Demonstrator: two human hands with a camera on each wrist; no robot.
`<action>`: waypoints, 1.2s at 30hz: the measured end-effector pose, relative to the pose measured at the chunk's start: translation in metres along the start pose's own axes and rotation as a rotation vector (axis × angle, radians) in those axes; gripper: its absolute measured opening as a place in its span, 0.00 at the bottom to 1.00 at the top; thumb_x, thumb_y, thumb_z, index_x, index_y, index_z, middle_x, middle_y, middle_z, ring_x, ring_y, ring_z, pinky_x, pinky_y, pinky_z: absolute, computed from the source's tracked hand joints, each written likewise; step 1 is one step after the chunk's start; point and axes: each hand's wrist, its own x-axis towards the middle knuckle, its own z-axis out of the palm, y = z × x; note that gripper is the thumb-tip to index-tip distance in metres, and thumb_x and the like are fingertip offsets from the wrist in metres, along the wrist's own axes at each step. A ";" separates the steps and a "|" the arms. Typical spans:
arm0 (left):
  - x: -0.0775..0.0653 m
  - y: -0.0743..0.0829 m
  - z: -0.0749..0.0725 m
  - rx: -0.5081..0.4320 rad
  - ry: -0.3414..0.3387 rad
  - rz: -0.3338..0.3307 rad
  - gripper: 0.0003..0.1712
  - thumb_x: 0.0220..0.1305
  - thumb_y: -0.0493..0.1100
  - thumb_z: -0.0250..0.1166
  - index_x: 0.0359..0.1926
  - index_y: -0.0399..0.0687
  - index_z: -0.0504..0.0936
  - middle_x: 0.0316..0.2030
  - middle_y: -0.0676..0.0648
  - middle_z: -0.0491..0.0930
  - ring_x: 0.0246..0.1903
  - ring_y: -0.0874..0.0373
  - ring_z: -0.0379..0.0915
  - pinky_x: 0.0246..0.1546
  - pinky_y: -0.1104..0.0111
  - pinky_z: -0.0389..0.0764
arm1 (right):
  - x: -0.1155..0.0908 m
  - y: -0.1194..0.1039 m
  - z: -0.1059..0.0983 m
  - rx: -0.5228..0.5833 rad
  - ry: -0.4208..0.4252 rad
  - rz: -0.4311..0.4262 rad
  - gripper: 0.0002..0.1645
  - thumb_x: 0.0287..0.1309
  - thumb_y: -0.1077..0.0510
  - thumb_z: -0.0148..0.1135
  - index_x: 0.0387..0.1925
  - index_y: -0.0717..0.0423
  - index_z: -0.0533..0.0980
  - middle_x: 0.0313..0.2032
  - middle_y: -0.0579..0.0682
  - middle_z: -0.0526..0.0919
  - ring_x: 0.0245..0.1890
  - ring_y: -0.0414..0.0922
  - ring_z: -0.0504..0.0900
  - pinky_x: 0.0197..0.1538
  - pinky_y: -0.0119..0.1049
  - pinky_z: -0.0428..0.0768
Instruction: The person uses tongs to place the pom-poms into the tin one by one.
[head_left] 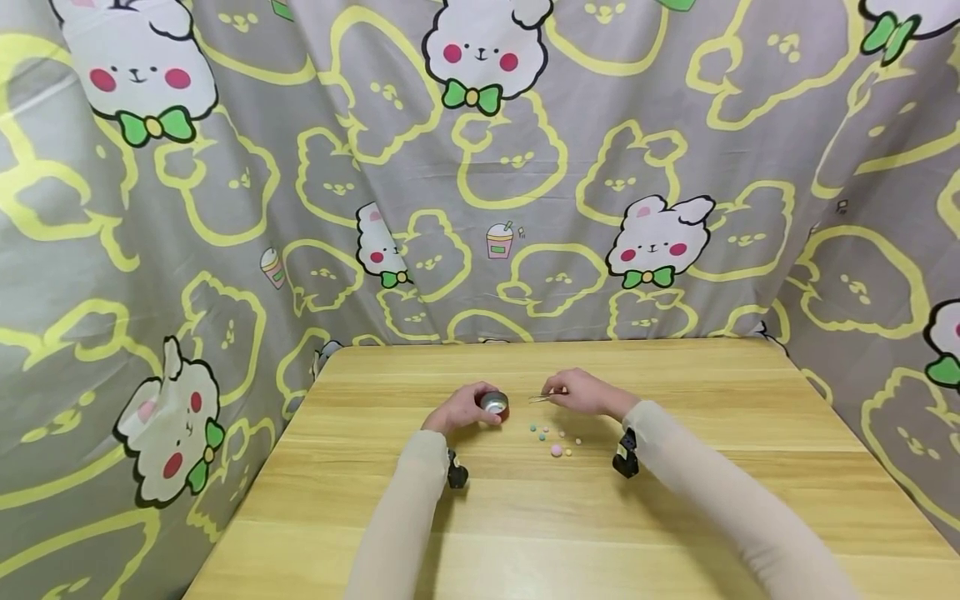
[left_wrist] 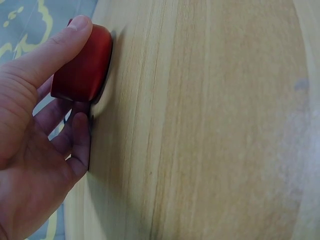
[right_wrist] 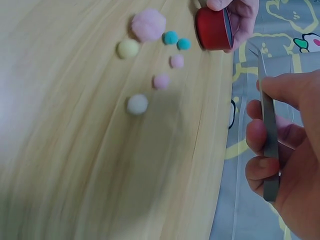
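My left hand grips a small round red tin, thumb on one side and fingers on the other. In the head view its silvery inside faces up, with a small pale spot I cannot make out. To the right, my right hand holds metal tweezers, their thin tips pointing toward the tin and apart from it. Nothing shows between the tips. Nearer me on the table lie pompoms: a large pink one, a yellow one, a white one, two teal ones and two small pink ones.
The wooden table extends around both hands. A grey curtain with yellow outlines and white cartoon animals hangs behind it and at both sides. Each wrist wears a small black camera, such as the right one.
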 end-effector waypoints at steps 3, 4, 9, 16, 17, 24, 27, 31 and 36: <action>0.000 0.000 0.000 0.006 0.000 0.001 0.30 0.50 0.40 0.74 0.56 0.45 0.75 0.49 0.47 0.76 0.50 0.53 0.70 0.55 0.59 0.68 | -0.008 0.004 -0.001 -0.002 -0.001 0.004 0.09 0.62 0.63 0.57 0.40 0.56 0.81 0.36 0.48 0.82 0.34 0.40 0.78 0.37 0.37 0.77; 0.000 0.000 0.000 0.008 -0.001 0.000 0.30 0.51 0.40 0.74 0.56 0.45 0.75 0.49 0.48 0.76 0.50 0.53 0.70 0.55 0.59 0.68 | -0.011 0.006 -0.001 -0.003 0.000 0.008 0.08 0.62 0.63 0.57 0.40 0.56 0.81 0.36 0.48 0.82 0.34 0.39 0.78 0.37 0.36 0.77; 0.000 0.000 0.001 -0.003 -0.005 -0.001 0.30 0.51 0.39 0.74 0.55 0.45 0.75 0.48 0.48 0.76 0.50 0.54 0.70 0.54 0.60 0.69 | -0.026 0.010 -0.004 -0.010 0.022 0.008 0.08 0.60 0.63 0.58 0.39 0.57 0.81 0.34 0.47 0.81 0.31 0.39 0.75 0.35 0.36 0.75; 0.000 0.000 0.001 -0.017 -0.009 0.011 0.29 0.51 0.39 0.74 0.55 0.44 0.75 0.48 0.47 0.76 0.50 0.53 0.70 0.55 0.58 0.68 | -0.040 0.017 -0.006 -0.006 0.010 0.040 0.08 0.61 0.64 0.58 0.40 0.57 0.81 0.34 0.46 0.80 0.32 0.38 0.75 0.35 0.36 0.75; 0.000 0.000 0.000 -0.020 -0.008 0.010 0.29 0.51 0.38 0.74 0.55 0.44 0.75 0.49 0.47 0.76 0.50 0.52 0.70 0.55 0.58 0.68 | -0.042 0.018 -0.006 -0.009 0.006 0.041 0.08 0.61 0.64 0.58 0.40 0.57 0.81 0.35 0.47 0.81 0.32 0.39 0.76 0.35 0.37 0.75; -0.001 0.001 0.000 -0.003 -0.004 0.011 0.30 0.51 0.39 0.73 0.56 0.44 0.74 0.49 0.46 0.76 0.51 0.51 0.70 0.56 0.57 0.67 | -0.053 0.022 -0.003 -0.032 -0.017 0.041 0.07 0.61 0.63 0.58 0.38 0.53 0.81 0.36 0.46 0.81 0.35 0.39 0.77 0.38 0.38 0.76; -0.001 0.001 0.000 -0.004 -0.010 0.014 0.30 0.51 0.40 0.73 0.56 0.44 0.74 0.49 0.46 0.76 0.51 0.51 0.70 0.56 0.57 0.67 | -0.058 0.024 -0.001 -0.034 -0.017 0.026 0.06 0.60 0.63 0.59 0.37 0.53 0.81 0.35 0.45 0.81 0.34 0.39 0.76 0.37 0.37 0.76; 0.001 -0.001 -0.001 -0.017 -0.017 0.010 0.30 0.51 0.40 0.74 0.56 0.44 0.74 0.49 0.47 0.76 0.51 0.52 0.70 0.56 0.58 0.67 | -0.064 0.026 0.000 -0.037 0.000 -0.002 0.06 0.59 0.64 0.60 0.36 0.54 0.81 0.35 0.45 0.81 0.33 0.38 0.76 0.36 0.37 0.75; 0.003 -0.003 -0.002 -0.011 -0.020 0.009 0.31 0.51 0.40 0.74 0.56 0.44 0.74 0.48 0.48 0.76 0.50 0.53 0.70 0.56 0.59 0.67 | -0.073 0.028 0.002 -0.040 -0.002 -0.006 0.06 0.59 0.64 0.60 0.36 0.52 0.82 0.33 0.43 0.81 0.33 0.38 0.76 0.36 0.38 0.75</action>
